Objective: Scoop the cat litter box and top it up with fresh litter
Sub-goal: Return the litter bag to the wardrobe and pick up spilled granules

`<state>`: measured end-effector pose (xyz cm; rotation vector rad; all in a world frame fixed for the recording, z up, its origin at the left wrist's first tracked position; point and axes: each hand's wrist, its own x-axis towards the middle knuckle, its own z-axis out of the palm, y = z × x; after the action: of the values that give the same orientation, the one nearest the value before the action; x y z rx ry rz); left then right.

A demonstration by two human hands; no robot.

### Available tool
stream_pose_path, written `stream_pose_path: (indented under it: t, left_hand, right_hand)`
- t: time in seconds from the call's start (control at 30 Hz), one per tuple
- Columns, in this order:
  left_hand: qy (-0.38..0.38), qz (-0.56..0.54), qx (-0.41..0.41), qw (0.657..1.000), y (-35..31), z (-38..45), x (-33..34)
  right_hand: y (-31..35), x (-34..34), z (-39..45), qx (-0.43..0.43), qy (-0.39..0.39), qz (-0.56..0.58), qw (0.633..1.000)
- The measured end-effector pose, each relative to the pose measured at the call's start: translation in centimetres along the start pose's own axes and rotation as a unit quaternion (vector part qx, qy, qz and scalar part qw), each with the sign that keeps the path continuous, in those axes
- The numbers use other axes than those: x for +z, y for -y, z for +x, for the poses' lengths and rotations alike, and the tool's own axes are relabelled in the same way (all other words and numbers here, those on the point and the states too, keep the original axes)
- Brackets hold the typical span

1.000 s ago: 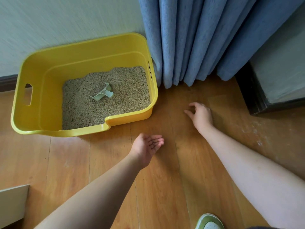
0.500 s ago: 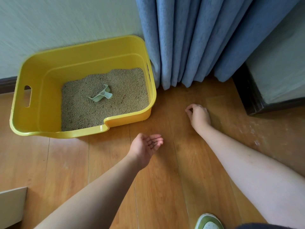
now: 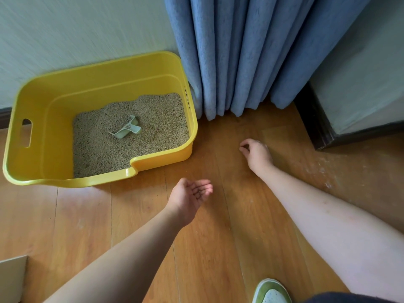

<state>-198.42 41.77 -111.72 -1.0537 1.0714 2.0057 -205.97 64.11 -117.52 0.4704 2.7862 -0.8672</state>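
A yellow litter box (image 3: 46,119) sits on the wooden floor (image 3: 218,248) against the pale wall (image 3: 76,29), its right end just beside the blue curtain (image 3: 251,51). Tan litter (image 3: 153,119) covers the bottom, heaped a little higher toward the back right. A pale green scoop (image 3: 127,130) lies on the litter near the middle, tilted on its side; it has a small mark on it, too small to read. The box carries no lettering I can make out.

The left hand (image 3: 190,199) is held palm up just in front of the box, fingers loosely cupped around a few small dark grains (image 3: 198,193). The right hand (image 3: 256,155) is down at the floor, right of the box, with thumb and fingertips drawn together in a pinch; whether they hold anything, I cannot tell.

Pale specks (image 3: 323,173) dot the floor to the right. A green and white shoe (image 3: 271,291) shows at the bottom edge.
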Motion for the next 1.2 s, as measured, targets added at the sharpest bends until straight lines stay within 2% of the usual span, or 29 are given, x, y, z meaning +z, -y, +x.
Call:
stream_pose_path:
  t: [0.47, 0.73, 0.87, 0.97, 1.03, 1.07, 1.2]
  left_hand:
    - [-0.005, -0.026, 0.017, 0.999, -1.2, -0.1, -0.5]
    - [-0.006, -0.026, 0.018, 0.999, -1.3, 0.3, -0.8]
    - [-0.009, -0.026, 0.019, 0.999, -1.3, 0.3, -1.1]
    - [-0.007, -0.028, 0.016, 0.999, -1.4, 0.3, -1.1]
    - [-0.005, -0.028, 0.016, 0.999, -1.6, 0.3, -1.0]
    - [-0.005, -0.028, 0.016, 0.999, -1.6, 0.3, -1.0]
    - [-0.003, -0.022, 0.007, 1.000, -1.4, 0.5, -0.7]
  right_hand:
    - [0.8, 0.7, 0.5, -0.035, -0.047, -0.010, 0.998]
    - [0.7, 0.7, 0.7, -0.051, -0.033, -0.019, 0.998]
    - [1.0, 0.8, 0.9, -0.031, -0.004, -0.043, 0.999]
    - [1.8, 0.4, 0.4, 0.019, -0.013, 0.038, 0.999]
    - [2.5, -0.2, -0.2, 0.083, -0.015, 0.169, 0.982]
    - [2.7, -0.4, -0.4, 0.123, -0.004, 0.245, 0.962]
    - [2.5, -0.9, -2.1, 0.240, 0.084, 0.486, 0.836]
